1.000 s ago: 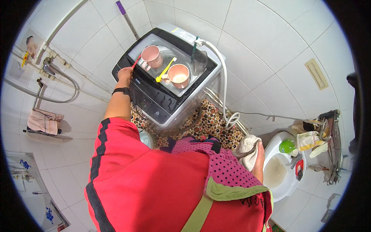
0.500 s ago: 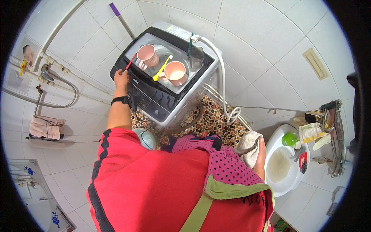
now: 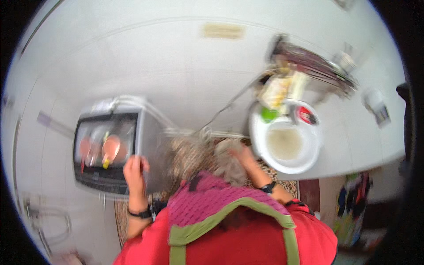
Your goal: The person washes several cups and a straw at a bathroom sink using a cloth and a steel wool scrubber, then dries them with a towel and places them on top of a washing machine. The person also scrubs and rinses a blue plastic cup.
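Observation:
My left hand (image 3: 136, 173) is over the front right corner of the washing machine (image 3: 101, 187). Its fingers are loosely bent and apart, with nothing seen in them. On the lid stand two pink mugs, one at the left (image 3: 86, 149) and one at the right (image 3: 111, 146). A yellow toothbrush (image 3: 106, 164) lies by the right mug, and a red toothbrush (image 3: 82, 166) shows faintly near the left one. My right hand (image 3: 242, 155) grips a grey-beige cloth (image 3: 229, 162) beside the sink. Motion blurs much of the view.
The white washbasin (image 3: 285, 166) at the right holds cloudy water. A green round item (image 3: 269, 115) and a red-and-black item (image 3: 305, 115) sit on its rim. Above hang pale yellow cloths (image 3: 278, 90) by a dark rack (image 3: 313, 66). Pebble-patterned flooring (image 3: 185, 152) lies between.
My view has swung right toward the washbasin. My left hand has left the red toothbrush, which stays on the washer. My right hand still holds the cloth, now further forward.

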`<act>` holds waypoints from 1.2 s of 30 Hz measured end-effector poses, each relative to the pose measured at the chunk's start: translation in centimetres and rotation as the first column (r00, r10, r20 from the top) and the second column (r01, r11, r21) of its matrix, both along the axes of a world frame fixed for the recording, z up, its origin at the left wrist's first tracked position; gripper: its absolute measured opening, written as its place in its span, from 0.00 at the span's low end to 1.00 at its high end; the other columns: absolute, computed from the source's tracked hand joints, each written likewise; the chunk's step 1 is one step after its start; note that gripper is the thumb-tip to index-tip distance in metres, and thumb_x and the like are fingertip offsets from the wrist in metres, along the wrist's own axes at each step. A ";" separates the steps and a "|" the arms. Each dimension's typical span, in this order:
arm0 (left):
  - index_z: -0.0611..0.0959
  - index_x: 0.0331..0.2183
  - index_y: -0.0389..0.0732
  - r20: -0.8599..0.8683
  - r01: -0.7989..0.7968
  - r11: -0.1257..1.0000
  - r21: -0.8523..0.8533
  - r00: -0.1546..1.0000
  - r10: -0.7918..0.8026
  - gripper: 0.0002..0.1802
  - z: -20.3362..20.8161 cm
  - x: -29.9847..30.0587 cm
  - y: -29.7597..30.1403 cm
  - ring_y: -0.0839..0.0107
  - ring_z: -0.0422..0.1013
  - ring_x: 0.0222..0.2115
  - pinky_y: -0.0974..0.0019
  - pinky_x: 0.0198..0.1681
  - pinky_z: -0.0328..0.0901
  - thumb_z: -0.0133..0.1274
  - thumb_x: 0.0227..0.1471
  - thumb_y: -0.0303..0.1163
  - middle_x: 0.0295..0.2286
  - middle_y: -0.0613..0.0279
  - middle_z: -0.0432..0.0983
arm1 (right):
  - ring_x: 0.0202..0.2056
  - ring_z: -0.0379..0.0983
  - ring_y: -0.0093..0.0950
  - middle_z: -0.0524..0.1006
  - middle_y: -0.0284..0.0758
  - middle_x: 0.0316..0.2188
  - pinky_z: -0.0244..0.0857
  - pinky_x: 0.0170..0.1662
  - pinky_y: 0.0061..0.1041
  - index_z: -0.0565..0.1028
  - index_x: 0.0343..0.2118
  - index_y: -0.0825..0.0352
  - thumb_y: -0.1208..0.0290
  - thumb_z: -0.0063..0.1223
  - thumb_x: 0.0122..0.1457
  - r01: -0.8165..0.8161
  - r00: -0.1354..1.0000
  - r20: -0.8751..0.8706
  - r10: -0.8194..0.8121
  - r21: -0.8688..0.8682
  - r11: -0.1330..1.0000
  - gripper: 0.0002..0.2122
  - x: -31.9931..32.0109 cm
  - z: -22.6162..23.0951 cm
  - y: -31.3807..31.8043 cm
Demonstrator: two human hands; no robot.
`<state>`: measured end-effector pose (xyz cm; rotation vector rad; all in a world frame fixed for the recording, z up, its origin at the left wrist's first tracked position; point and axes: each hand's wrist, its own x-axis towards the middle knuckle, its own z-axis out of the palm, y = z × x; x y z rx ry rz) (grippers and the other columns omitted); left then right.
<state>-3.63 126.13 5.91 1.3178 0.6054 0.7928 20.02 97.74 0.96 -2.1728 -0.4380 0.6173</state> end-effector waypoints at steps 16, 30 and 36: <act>0.74 0.17 0.39 -0.266 0.876 0.462 0.139 0.483 -0.834 0.19 6.0 20.2 -16.7 0.82 0.60 0.15 0.75 0.19 0.54 0.46 0.56 0.38 0.14 0.71 0.67 | 0.35 0.72 0.26 0.74 0.36 0.35 0.69 0.38 0.27 0.70 0.45 0.71 0.71 0.53 0.53 0.568 0.821 -0.477 -0.315 0.734 0.371 0.17 -0.6 5.1 -19.8; 0.74 0.45 0.40 -0.133 0.393 0.263 0.881 0.739 -0.660 0.25 21.9 50.1 -35.2 0.62 0.70 0.39 0.64 0.43 0.65 0.58 0.43 0.37 0.39 0.52 0.71 | 0.36 0.73 0.31 0.73 0.39 0.38 0.69 0.38 0.28 0.68 0.46 0.72 0.72 0.50 0.54 0.700 0.605 -0.595 -0.528 0.714 -0.003 0.17 -4.5 0.8 -34.7; 0.69 0.50 0.42 -0.193 0.311 0.222 0.924 0.882 -0.430 0.33 24.7 58.6 -40.1 0.52 0.68 0.44 0.57 0.46 0.64 0.58 0.42 0.40 0.41 0.44 0.71 | 0.37 0.72 0.33 0.73 0.40 0.39 0.67 0.40 0.32 0.69 0.45 0.72 0.68 0.54 0.51 0.689 0.641 -0.562 -0.523 0.722 0.068 0.19 -3.7 -0.6 -36.1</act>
